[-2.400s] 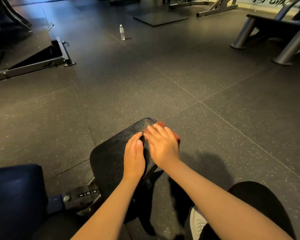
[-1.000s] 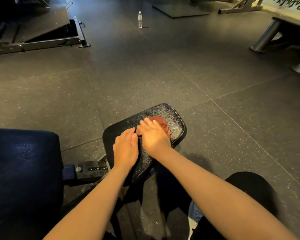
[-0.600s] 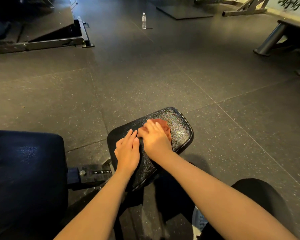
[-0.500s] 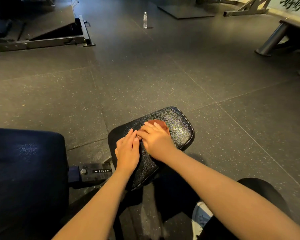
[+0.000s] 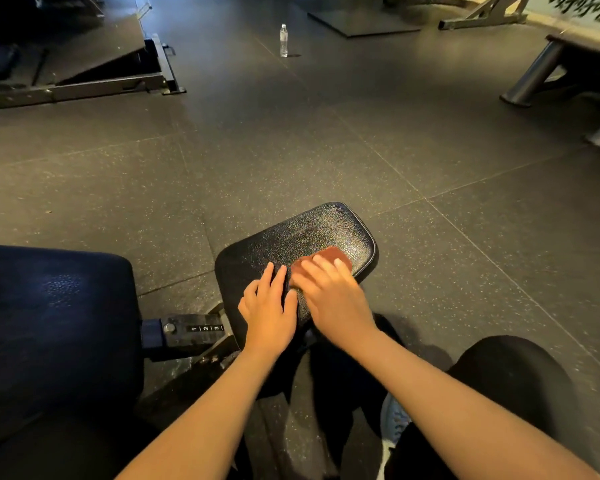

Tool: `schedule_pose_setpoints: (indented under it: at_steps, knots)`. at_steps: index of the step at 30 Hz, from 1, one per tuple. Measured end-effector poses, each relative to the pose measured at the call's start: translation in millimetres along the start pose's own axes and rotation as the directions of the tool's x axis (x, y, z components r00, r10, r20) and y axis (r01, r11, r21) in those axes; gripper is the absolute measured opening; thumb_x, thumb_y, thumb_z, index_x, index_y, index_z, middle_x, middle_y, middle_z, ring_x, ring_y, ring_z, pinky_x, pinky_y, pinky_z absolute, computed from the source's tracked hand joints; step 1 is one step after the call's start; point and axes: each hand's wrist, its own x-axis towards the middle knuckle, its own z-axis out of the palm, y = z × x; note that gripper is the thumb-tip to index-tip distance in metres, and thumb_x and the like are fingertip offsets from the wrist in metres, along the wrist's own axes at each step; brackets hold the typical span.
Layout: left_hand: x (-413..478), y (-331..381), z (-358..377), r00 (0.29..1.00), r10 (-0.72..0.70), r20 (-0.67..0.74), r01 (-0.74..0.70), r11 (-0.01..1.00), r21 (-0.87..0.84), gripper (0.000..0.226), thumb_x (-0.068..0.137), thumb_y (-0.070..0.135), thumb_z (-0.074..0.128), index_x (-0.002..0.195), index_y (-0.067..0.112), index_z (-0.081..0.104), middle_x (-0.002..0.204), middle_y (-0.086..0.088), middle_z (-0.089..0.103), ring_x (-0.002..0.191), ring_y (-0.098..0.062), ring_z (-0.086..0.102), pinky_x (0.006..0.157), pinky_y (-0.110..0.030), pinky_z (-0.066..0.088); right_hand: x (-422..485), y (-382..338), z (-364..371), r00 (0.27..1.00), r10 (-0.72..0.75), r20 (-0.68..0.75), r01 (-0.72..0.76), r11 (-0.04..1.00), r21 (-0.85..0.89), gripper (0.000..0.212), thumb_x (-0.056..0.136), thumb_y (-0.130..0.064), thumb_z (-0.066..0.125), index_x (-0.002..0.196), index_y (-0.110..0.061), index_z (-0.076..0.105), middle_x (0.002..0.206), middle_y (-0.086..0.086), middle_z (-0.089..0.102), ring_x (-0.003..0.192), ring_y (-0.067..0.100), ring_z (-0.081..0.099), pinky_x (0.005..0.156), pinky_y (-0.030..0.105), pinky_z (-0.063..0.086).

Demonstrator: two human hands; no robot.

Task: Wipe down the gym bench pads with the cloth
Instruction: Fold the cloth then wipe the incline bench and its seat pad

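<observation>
A small black textured bench pad (image 5: 309, 233) sits low in the middle of the head view. A reddish-brown cloth (image 5: 331, 255) lies on its right half. My right hand (image 5: 329, 294) presses flat on the cloth with straight fingers and covers most of it. My left hand (image 5: 269, 306) rests flat on the pad's near left part, fingers spread, right beside the right hand. A larger dark blue pad (image 5: 52, 313) lies to the left.
A metal bracket marked 1 2 3 (image 5: 194, 329) joins the two pads. A water bottle (image 5: 283, 40) stands on the rubber floor far ahead. A slanted platform (image 5: 94, 60) is at the back left, and metal machine legs (image 5: 534, 77) at the right. My knee (image 5: 510, 379) is at the lower right.
My right hand has slid the cloth to the right across the small pad, toward its right edge. My left hand stays on the pad's near left part.
</observation>
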Motion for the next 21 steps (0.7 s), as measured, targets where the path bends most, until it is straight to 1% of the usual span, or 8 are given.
schedule_pose_setpoints:
  at_steps: [3,6,8,10,12,15,17,21]
  knots:
    - [-5,7,0,0.998,0.043,0.044,-0.044,0.999,0.011,0.052,0.105,0.039,0.041,0.156,0.03,0.034,0.167,0.006,0.019,0.143,-0.021,0.02,0.116,-0.045,0.014,-2,31,-3,0.942,0.288,-0.17,-0.272,0.956,0.111,0.036,0.095,-0.019,0.055,0.13,-0.023,0.06,0.143,0.002,0.054,0.14,0.026,0.042,0.117,0.05,0.03]
    - [-7,13,-1,0.997,0.044,0.056,-0.044,0.999,0.001,0.052,0.106,0.038,0.039,0.157,0.03,0.032,0.167,0.007,0.018,0.145,-0.021,0.019,0.117,-0.046,0.015,-6,31,2,0.874,0.446,-0.192,-0.405,0.888,0.217,0.039,0.096,-0.016,0.06,0.135,-0.02,0.058,0.149,0.005,0.048,0.145,0.033,0.033,0.117,0.054,0.029]
    - [-8,14,-2,0.997,0.021,0.068,-0.019,0.999,-0.027,0.05,0.106,0.037,0.037,0.156,0.031,0.034,0.166,0.009,0.019,0.147,-0.021,0.018,0.117,-0.046,0.015,-13,9,10,0.883,0.441,-0.163,-0.4,0.886,0.234,0.044,0.095,-0.014,0.06,0.138,-0.018,0.055,0.15,0.006,0.046,0.147,0.035,0.028,0.118,0.056,0.025]
    - [-9,14,-1,0.997,0.003,0.073,0.003,0.997,-0.076,0.047,0.107,0.035,0.035,0.154,0.032,0.037,0.166,0.011,0.021,0.148,-0.02,0.019,0.118,-0.045,0.014,-25,-16,17,0.921,0.377,-0.098,-0.339,0.899,0.278,0.046,0.096,-0.014,0.058,0.142,-0.018,0.053,0.152,0.004,0.043,0.148,0.033,0.022,0.119,0.058,0.021]
    - [-12,13,1,0.997,0.016,0.07,-0.009,0.996,-0.093,0.047,0.106,0.035,0.033,0.153,0.033,0.039,0.165,0.01,0.023,0.149,-0.019,0.02,0.12,-0.045,0.014,-38,-31,21,0.955,0.294,-0.046,-0.268,0.915,0.302,0.046,0.098,-0.018,0.05,0.144,-0.02,0.049,0.154,0.001,0.04,0.15,0.029,0.019,0.12,0.055,0.019]
    - [-14,8,3,0.995,0.055,0.078,-0.049,0.996,-0.075,0.048,0.106,0.029,0.038,0.154,0.032,0.038,0.166,0.009,0.023,0.15,-0.02,0.02,0.121,-0.045,0.015,-40,-20,16,0.963,0.26,-0.069,-0.231,0.931,0.284,0.046,0.097,-0.024,0.052,0.143,-0.027,0.049,0.156,-0.003,0.038,0.149,0.022,0.023,0.118,0.047,0.023]
    - [-15,5,2,0.994,0.066,0.092,-0.06,0.996,-0.072,0.048,0.106,0.028,0.041,0.154,0.031,0.037,0.166,0.009,0.022,0.15,-0.02,0.019,0.122,-0.046,0.015,-34,-6,9,0.948,0.304,-0.097,-0.27,0.925,0.267,0.046,0.098,-0.024,0.054,0.143,-0.028,0.049,0.158,-0.003,0.037,0.149,0.021,0.025,0.116,0.044,0.026]
    - [-15,6,-1,0.993,0.062,0.105,-0.052,0.994,-0.094,0.047,0.107,0.031,0.04,0.154,0.032,0.038,0.166,0.01,0.022,0.151,-0.02,0.018,0.122,-0.045,0.014,-18,2,2,0.877,0.462,-0.132,-0.404,0.858,0.319,0.041,0.1,-0.024,0.048,0.14,-0.024,0.055,0.155,-0.002,0.043,0.148,0.025,0.029,0.111,0.048,0.036]
